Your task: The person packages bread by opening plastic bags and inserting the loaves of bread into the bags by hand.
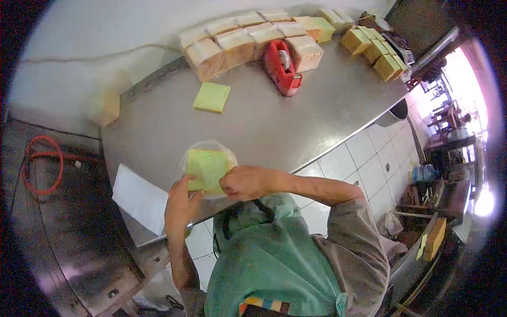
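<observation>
A yellow-green square slab (207, 165), perhaps a stack of sheets, lies on a clear plastic wrapper (230, 156) near the table's front edge. At the slab's lower left corner, my left hand (182, 199) grips it between thumb and fingers. My right hand (244, 181) is closed at the right edge, against the slab and the plastic; its fingertips are hidden, so what they pinch cannot be made out. Farther back on the table lies a second yellow-green square (212, 98), flat and apart from both hands.
Rows of wrapped blocks (232, 46) line the back of the metal table (158, 121), with a red tape dispenser (285, 71) before them. Yellow blocks (376, 50) stand at the far right. White paper (138, 198) lies left of my hands. A red hose (43, 165) hangs farther left.
</observation>
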A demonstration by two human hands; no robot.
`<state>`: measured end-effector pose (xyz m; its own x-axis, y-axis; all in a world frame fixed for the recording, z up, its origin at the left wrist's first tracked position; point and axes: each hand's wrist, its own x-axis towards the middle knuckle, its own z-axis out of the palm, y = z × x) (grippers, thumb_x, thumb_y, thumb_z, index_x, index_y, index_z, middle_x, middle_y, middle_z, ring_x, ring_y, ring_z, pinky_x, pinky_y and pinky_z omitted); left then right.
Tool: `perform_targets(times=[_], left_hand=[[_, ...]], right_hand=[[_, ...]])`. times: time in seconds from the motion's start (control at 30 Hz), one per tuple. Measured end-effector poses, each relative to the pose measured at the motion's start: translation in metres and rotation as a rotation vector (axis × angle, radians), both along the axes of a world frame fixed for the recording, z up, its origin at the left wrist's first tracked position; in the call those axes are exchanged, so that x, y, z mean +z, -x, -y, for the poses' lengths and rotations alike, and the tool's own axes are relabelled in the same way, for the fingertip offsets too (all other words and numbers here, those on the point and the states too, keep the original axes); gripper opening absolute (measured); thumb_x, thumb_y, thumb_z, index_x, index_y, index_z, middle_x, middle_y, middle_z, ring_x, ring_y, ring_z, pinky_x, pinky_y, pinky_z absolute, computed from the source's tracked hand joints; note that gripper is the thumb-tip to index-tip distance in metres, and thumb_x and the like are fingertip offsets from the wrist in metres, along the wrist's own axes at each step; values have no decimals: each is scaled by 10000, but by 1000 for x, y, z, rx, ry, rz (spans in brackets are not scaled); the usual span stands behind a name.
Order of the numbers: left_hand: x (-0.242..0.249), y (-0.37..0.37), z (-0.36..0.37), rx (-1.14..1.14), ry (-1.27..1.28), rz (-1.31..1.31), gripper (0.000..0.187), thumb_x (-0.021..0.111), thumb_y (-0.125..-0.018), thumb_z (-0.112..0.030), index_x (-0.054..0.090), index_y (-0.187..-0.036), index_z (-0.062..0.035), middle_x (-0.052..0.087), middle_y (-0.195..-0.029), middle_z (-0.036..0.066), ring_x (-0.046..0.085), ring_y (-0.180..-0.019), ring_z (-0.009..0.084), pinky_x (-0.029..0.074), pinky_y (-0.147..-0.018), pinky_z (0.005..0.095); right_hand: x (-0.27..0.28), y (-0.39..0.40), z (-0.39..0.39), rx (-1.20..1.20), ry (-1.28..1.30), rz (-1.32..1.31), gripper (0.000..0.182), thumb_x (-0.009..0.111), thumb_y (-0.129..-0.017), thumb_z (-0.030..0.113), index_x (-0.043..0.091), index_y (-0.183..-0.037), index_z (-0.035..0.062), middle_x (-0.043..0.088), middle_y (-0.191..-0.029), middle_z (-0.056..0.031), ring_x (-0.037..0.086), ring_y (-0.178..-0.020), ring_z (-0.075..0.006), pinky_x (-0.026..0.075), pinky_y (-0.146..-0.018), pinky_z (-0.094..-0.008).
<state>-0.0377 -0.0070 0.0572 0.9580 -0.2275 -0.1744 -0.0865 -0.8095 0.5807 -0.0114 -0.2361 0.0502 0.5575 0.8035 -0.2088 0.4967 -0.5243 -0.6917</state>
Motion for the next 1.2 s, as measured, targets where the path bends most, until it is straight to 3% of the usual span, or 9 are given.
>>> perform_targets(times=[0.1,0.17,0.27,0.5,0.7,0.8,0.9,1.0,1.2], left_hand=[[13,0,6,67,-68,-184,411,702,-806,-162,551,-1168,-42,618,-1112,209,614,-975,350,492,-842,417],[2,1,1,-6,-54,-100,395,699,-807,-152,552,-1152,-28,620,-1107,206,626,-952,333,506,-808,407],[-11,5,-3,-22,23,-103,375,683,-811,-168,539,-1139,-54,612,-1035,196,612,-937,350,483,-814,424],[-13,10,2,47,42,-64,389,664,-823,-180,513,-1168,-83,600,-1078,199,588,-987,375,463,-848,439],[-2,9,-4,32,12,-94,410,686,-814,-214,560,-1159,-31,608,-1153,214,604,-1050,356,480,-891,433],[17,9,-24,-144,23,-68,345,658,-817,-197,605,-1111,-24,617,-1073,213,591,-1025,368,476,-884,430],[7,1,-30,-243,-213,-76,256,624,-825,-168,644,-1019,-3,609,-969,202,580,-953,380,474,-857,438],[7,3,-17,-331,-41,24,200,594,-831,-147,647,-934,16,585,-891,186,567,-907,373,470,-831,449],[35,0,-6,-291,-15,101,168,583,-843,-141,640,-862,16,571,-849,189,571,-890,364,471,-801,449]], right_hand=[[3,-4,2,-76,-77,-74,201,642,-788,171,632,-922,21,617,-879,-159,621,-896,-329,500,-782,-434],[5,-5,2,-163,-118,-42,234,647,-784,165,629,-966,19,614,-887,-160,619,-897,-336,499,-785,-435],[-19,-1,6,-71,-138,202,281,656,-779,158,617,-1017,14,607,-913,-162,614,-904,-356,499,-793,-440],[-21,12,-6,-98,-15,304,237,631,-769,135,611,-965,3,597,-897,-174,616,-887,-362,510,-780,-450],[-21,9,-9,-112,31,332,204,604,-790,166,613,-920,9,609,-915,-187,620,-909,-362,515,-785,-452],[-8,0,11,-63,-25,278,150,622,-793,150,591,-856,17,595,-867,-162,603,-834,-351,493,-758,-445],[-1,-14,21,-40,-23,259,111,642,-787,116,622,-827,14,612,-851,-154,609,-821,-346,495,-754,-435],[11,-17,22,-87,-27,231,75,658,-769,80,651,-809,17,625,-818,-151,621,-801,-334,501,-730,-418],[28,-30,33,-112,-78,195,78,668,-752,80,666,-797,16,636,-793,-148,631,-755,-310,501,-674,-390]])
